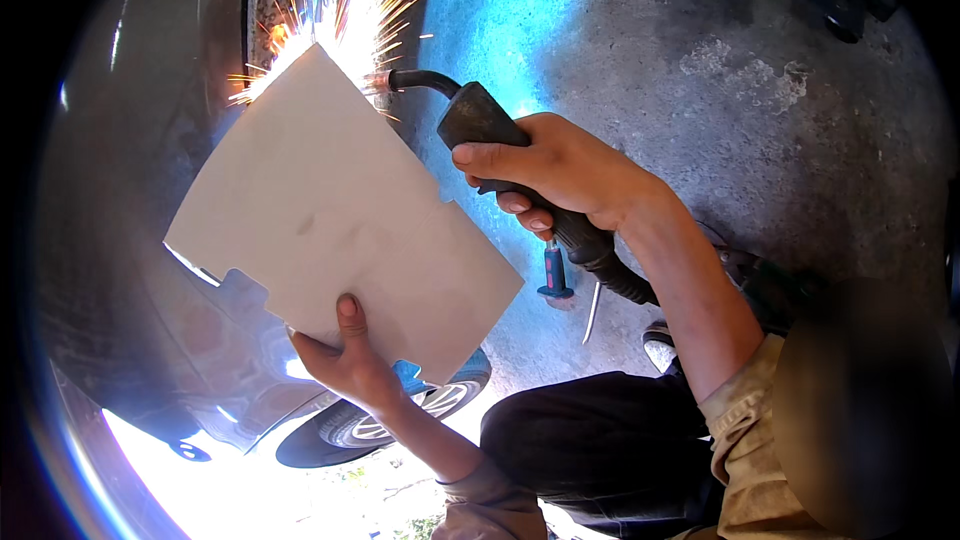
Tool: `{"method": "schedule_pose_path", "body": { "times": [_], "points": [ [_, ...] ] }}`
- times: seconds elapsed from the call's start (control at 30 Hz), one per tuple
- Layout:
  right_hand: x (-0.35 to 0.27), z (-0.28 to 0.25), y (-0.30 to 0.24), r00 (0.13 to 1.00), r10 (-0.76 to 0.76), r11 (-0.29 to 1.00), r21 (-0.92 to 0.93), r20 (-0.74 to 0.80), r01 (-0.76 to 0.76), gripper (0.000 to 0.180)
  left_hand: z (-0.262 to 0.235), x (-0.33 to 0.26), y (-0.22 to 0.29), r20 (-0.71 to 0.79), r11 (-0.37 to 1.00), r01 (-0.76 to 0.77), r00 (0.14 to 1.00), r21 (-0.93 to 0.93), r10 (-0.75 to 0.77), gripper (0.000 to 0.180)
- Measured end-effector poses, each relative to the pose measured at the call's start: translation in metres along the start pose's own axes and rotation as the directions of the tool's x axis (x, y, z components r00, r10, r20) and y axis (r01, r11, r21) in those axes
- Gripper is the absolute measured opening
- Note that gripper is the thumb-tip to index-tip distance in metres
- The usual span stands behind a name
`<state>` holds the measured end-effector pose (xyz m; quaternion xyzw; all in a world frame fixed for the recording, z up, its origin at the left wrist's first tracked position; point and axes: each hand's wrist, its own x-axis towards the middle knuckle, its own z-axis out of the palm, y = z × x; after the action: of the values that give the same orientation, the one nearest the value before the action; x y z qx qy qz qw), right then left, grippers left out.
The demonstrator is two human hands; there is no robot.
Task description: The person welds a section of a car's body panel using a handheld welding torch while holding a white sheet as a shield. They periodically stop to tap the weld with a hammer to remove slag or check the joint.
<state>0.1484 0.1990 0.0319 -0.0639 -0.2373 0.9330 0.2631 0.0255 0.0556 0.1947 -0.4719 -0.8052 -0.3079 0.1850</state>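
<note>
My right hand (545, 175) is wrapped round the black handle of a welding torch (482, 125). The torch's bent neck points left, and its tip is at a white glare with orange sparks (345, 15) beside the car's edge. In my left hand (350, 355) is a pale sheet of cardboard (330, 205) with notched edges, the thumb lying on its face and the fingers hidden behind. The sheet's upper corner stands in front of the glare and covers part of it. The exact spot under the arc is washed out.
A dark car body (140, 140) fills the left side, with a wheel (440, 400) below. On the concrete floor (720, 90) are a blue-handled tool (554, 270) and a thin pale rod (592, 313). The torch's cable (628, 280) runs under my right forearm. My bent knee (590, 430) is below.
</note>
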Motion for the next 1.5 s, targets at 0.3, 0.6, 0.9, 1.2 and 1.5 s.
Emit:
{"method": "schedule_pose_path", "body": {
  "times": [0.3, 0.6, 0.9, 1.2, 1.5],
  "points": [
    [0.004, 0.000, 0.005, 1.000, -0.002, 0.997, 0.077, 0.008, 0.001, 0.032, -0.004, 0.000, 0.002, -0.116, 1.000, -0.012, 0.993, -0.005, 0.012, 0.065],
    [0.004, -0.005, 0.008, 0.999, 0.024, 0.995, 0.094, 0.028, -0.026, 0.035, -0.009, 0.000, 0.000, -0.194, 0.997, -0.014, 0.981, -0.078, -0.002, 0.062],
    [0.003, -0.006, 0.005, 0.999, 0.021, 0.996, 0.082, 0.042, -0.025, 0.033, -0.009, 0.001, -0.007, -0.143, 0.994, -0.011, 0.990, -0.107, -0.005, 0.061],
    [0.003, -0.003, 0.003, 0.998, 0.027, 0.995, 0.091, 0.051, -0.031, 0.031, 0.001, -0.002, -0.001, -0.015, 0.998, 0.005, 1.000, 0.057, -0.004, 0.059],
    [0.001, -0.001, 0.003, 0.999, 0.035, 0.998, 0.057, 0.021, -0.037, 0.031, 0.001, -0.003, 0.000, -0.013, 0.999, 0.014, 1.000, 0.039, -0.014, 0.059]
  ]
}}
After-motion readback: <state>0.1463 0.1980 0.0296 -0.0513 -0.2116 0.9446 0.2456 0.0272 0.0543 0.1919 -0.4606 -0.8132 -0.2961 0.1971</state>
